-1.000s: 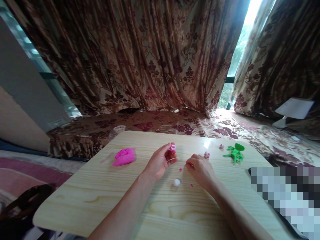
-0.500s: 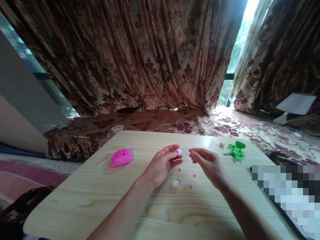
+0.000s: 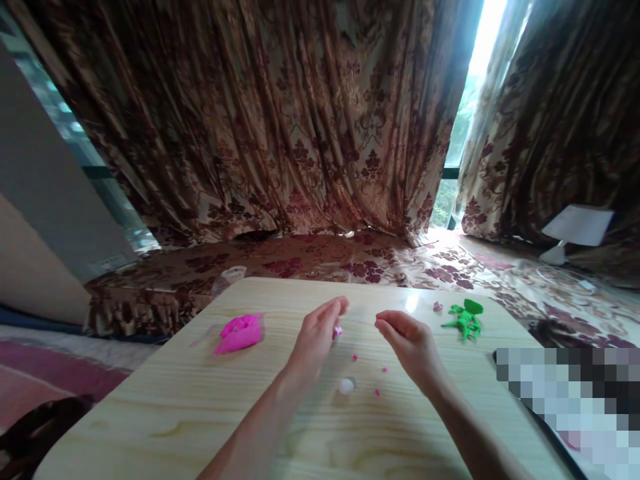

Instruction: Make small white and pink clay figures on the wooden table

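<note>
My left hand (image 3: 316,337) is slightly smeared by motion, its back toward me and fingers curled. A small white ball of modelling clay with pink bits (image 3: 337,331) shows at its palm side, seemingly held there, though the grip is partly hidden. To the right, my right hand (image 3: 407,337) makes a pinch above the table; whatever lies between thumb and forefinger cannot be made out. Below and between the hands lie a plain white ball (image 3: 346,385) and small pink clay crumbs (image 3: 355,358).
A lump of pink clay (image 3: 240,333) lies on the table (image 3: 165,400) at left. A green clay figure (image 3: 465,320) and a small pinkish piece (image 3: 438,306) are at back right. One clear cup (image 3: 231,277) stands past the back-left edge. A blurred-out object (image 3: 565,400) covers the right edge.
My left hand has turned over, so the white and pink ball now sits lower and further left, beside the palm. My right hand stays pinched. The view has tilted up slightly.
</note>
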The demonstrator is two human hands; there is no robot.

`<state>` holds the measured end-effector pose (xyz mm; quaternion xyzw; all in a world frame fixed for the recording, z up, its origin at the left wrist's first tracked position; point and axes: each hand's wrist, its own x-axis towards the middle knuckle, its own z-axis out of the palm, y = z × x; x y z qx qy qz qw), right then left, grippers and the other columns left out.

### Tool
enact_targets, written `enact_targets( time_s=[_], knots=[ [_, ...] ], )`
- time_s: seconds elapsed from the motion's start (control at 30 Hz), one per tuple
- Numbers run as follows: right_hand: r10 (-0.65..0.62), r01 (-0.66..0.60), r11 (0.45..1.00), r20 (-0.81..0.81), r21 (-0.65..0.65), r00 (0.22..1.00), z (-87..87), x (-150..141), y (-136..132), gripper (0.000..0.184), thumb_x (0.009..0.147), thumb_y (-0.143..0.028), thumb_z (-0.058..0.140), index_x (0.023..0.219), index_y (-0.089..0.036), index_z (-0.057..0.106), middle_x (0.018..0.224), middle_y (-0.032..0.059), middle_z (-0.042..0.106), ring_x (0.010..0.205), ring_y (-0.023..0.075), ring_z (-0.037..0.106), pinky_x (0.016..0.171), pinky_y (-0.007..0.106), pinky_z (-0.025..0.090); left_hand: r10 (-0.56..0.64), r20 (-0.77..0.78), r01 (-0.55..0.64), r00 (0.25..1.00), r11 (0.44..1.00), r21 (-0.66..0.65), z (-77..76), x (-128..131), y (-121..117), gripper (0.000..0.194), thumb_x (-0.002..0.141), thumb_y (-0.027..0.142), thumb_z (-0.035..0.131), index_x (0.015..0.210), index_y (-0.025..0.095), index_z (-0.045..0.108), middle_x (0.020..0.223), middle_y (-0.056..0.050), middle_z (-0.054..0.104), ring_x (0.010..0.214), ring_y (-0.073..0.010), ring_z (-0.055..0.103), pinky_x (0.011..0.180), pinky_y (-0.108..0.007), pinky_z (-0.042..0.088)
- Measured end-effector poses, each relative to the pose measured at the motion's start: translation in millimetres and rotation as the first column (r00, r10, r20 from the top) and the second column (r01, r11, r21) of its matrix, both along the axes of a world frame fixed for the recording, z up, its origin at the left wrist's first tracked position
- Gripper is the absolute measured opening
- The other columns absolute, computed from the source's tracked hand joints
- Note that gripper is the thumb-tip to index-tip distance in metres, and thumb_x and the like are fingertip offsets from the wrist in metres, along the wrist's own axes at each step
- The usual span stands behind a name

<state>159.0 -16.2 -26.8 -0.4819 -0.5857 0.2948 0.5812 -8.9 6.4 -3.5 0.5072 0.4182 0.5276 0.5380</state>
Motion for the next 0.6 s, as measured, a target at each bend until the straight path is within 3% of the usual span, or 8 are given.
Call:
enact_targets(
  time_s=[0.03, 0.07, 0.13, 0.2, 0.3, 0.37, 0.5, 0.6],
  knots=[
    [-0.013, 0.008, 0.996, 0.057, 0.085, 0.998, 2.0, -1, -1, 0.012, 0.079, -0.028, 0.058, 0.082, -0.018, 0.065, 0.073, 0.003, 0.064, 0.066, 0.0145, 0.057, 0.061, 0.027, 0.046, -0.134, 0.21, 0.166, 0.969, 0.976, -0.142, 6.7, 7, -4, 0.037, 0.082, 0.039, 0.047, 0.107, 0.015, 0.058, 0.111, -0.012, 0.059, 0.103, -0.0206, 0.053, 0.092, -0.033, 0.037],
    [-0.034, 0.014, 0.984, 0.112, 0.179, 0.993, 3.6, -2, -3, 0.011, 0.08, -0.025, 0.057, 0.082, -0.019, 0.065, 0.078, 0.0036, 0.063, 0.071, 0.0153, 0.057, 0.065, 0.028, 0.047, -0.231, 0.381, 0.336, 0.895, 0.912, -0.236, 11.9, 15, -7, 0.041, 0.083, 0.042, 0.045, 0.108, 0.012, 0.057, 0.107, -0.014, 0.06, 0.098, -0.02, 0.056, 0.089, -0.033, 0.04],
    [-0.082, 0.012, 0.949, 0.208, 0.316, 0.975, 5.7, -3, -5, 0.012, 0.081, -0.021, 0.055, 0.085, -0.021, 0.066, 0.087, 0.0048, 0.061, 0.08, 0.0171, 0.056, 0.071, 0.031, 0.047, -0.296, 0.603, 0.539, 0.741, 0.797, -0.272, 17.4, 28, -11, 0.045, 0.083, 0.046, 0.043, 0.106, 0.009, 0.056, 0.096, -0.013, 0.062, 0.082, -0.0165, 0.059, 0.081, -0.029, 0.043],
    [-0.13, 0.01, 0.928, 0.3, 0.372, 0.945, 6.4, -4, -7, 0.015, 0.082, -0.019, 0.053, 0.089, -0.023, 0.066, 0.093, 0.0057, 0.059, 0.086, 0.0186, 0.054, 0.072, 0.032, 0.046, -0.306, 0.73, 0.64, 0.611, 0.733, -0.228, 17.5, 36, -12, 0.044, 0.083, 0.047, 0.042, 0.101, 0.008, 0.056, 0.091, -0.011, 0.062, 0.076, -0.0152, 0.059, 0.076, -0.027, 0.045],
    [-0.198, 0.0, 0.92, 0.464, 0.392, 0.863, 7.8, -7, -11, 0.021, 0.084, -0.017, 0.051, 0.095, -0.025, 0.066, 0.097, 0.0061, 0.058, 0.09, 0.0206, 0.051, 0.077, 0.037, 0.044, -0.312, 0.827, 0.695, 0.467, 0.708, -0.125, 14.1, 38, -13, 0.044, 0.084, 0.047, 0.039, 0.096, 0.008, 0.056, 0.098, -0.014, 0.061, 0.085, -0.0181, 0.06, 0.078, -0.028, 0.045],
    [-0.224, -0.018, 0.916, 0.549, 0.401, 0.806, 9.7, -9, -14, 0.023, 0.084, -0.016, 0.049, 0.099, -0.026, 0.065, 0.1, 0.0062, 0.057, 0.093, 0.0217, 0.049, 0.08, 0.04, 0.041, -0.295, 0.863, 0.697, 0.41, 0.712, -0.087, 12.7, 34, -13, 0.045, 0.085, 0.047, 0.037, 0.099, 0.008, 0.055, 0.106, -0.016, 0.059, 0.093, -0.0201, 0.058, 0.081, -0.029, 0.045],
    [-0.207, -0.106, 0.904, 0.64, 0.415, 0.74, 13.3, -15, -20, 0.035, 0.084, -0.011, 0.046, 0.113, -0.026, 0.058, 0.111, 0.0063, 0.054, 0.102, 0.0233, 0.045, 0.086, 0.042, 0.038, -0.193, 0.907, 0.641, 0.374, 0.76, -0.102, 13.5, 23, -13, 0.055, 0.084, 0.049, 0.038, 0.116, 0.005, 0.045, 0.122, -0.019, 0.051, 0.108, -0.0229, 0.052, 0.09, -0.032, 0.042],
    [-0.215, -0.13, 0.896, 0.672, 0.424, 0.708, 13.2, -18, -20, 0.04, 0.083, -0.009, 0.045, 0.118, -0.025, 0.055, 0.117, 0.0068, 0.052, 0.107, 0.0245, 0.042, 0.09, 0.043, 0.035, -0.191, 0.908, 0.65, 0.372, 0.752, -0.108, 13.4, 21, -12, 0.06, 0.083, 0.05, 0.039, 0.123, 0.005, 0.039, 0.127, -0.02, 0.047, 0.114, -0.0267, 0.048, 0.093, -0.037, 0.04]
  ],
)
